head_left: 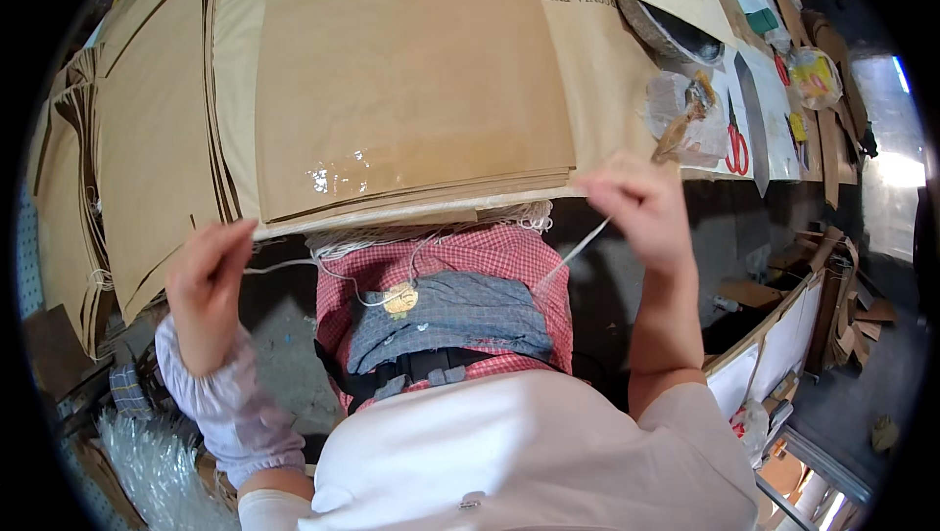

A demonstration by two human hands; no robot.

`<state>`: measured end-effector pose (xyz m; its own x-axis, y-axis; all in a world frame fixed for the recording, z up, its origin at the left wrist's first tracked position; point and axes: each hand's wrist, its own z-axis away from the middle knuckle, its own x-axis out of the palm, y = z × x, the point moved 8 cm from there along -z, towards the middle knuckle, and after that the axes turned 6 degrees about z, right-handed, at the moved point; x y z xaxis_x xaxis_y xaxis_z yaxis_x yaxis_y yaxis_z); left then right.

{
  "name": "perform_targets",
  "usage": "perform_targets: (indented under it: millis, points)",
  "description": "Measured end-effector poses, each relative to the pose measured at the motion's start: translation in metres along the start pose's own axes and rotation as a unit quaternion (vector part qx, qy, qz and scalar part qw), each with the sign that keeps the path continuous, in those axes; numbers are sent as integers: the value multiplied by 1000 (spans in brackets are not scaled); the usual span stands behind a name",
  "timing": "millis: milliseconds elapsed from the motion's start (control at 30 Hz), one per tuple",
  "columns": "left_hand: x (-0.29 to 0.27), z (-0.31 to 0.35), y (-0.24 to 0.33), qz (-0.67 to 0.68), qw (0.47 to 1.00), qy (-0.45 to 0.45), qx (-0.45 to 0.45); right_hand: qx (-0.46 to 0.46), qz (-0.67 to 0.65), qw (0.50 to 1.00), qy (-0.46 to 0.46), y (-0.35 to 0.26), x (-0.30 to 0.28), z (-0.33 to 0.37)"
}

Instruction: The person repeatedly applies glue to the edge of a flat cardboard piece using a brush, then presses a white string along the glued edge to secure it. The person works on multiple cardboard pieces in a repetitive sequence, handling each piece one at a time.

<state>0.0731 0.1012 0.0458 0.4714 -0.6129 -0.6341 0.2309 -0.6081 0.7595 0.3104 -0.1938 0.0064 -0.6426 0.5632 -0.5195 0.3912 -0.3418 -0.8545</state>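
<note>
A stack of brown paper sheets [411, 71] lies on the table in front of me, with a shiny wet-looking patch near its front edge. My right hand [641, 208] is closed in a pinch at the stack's front right corner, holding a white string [586, 241] that slants down toward my lap. At the front left corner, my left hand [208, 272] is closed too, fingertips at the paper's edge. Another length of white string [279, 266] runs from beside it toward my apron. A bundle of white strings [431, 228] hangs between the table edge and my red checked apron [460, 249].
More brown paper stacks [157, 120] lie at left. At right are a brush [685, 120] on clear plastic, red-handled scissors [736, 144], a long blade [752, 105] pointing past the table edge, and a dark bowl [676, 32] partly under a board. Clear plastic strips [157, 467] stand at lower left.
</note>
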Motion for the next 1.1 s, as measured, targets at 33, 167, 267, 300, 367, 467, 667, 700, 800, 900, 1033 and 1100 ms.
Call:
perform_targets:
  millis: [33, 167, 267, 300, 367, 467, 667, 700, 800, 900, 1033, 1100]
  points:
    - [5, -10, -9, 4, 999, -3, 32, 19, 28, 999, 18, 6, -7, -12]
    - [46, -42, -66, 48, 997, -53, -9, 153, -1, 988, 15, 74, 2, -44]
    - [60, -38, -91, 69, 997, -20, -41, 183, 22, 983, 0, 98, 18, -50]
    - [63, -36, -95, 66, 996, -13, -52, 180, 41, 983, 5, 103, 21, -49]
    - [60, -32, -92, -8, 999, 37, -19, 44, 89, 993, 65, 98, 20, -51]
    - [57, -29, -69, -142, 984, 87, 68, 127, -102, 986, 24, 99, 25, -50]
    - [65, -23, -48, -229, 958, 55, 165, 220, -133, 966, -36, 104, 36, -41]
    - [65, -21, -55, -191, 970, 58, 140, 208, -89, 974, -19, 105, 37, -43]
    - [66, -17, -59, -62, 993, 48, 94, 53, 156, 972, 168, 80, 24, -41]
    - [77, -19, -52, -70, 984, -51, 155, -150, 222, 944, 194, 40, 32, -32]
    - [72, -29, -48, -27, 984, -128, 125, -195, 196, 959, 58, 38, 51, -43]
    - [68, -35, -49, 16, 980, -156, 119, -86, 94, 992, 22, 53, 47, -56]
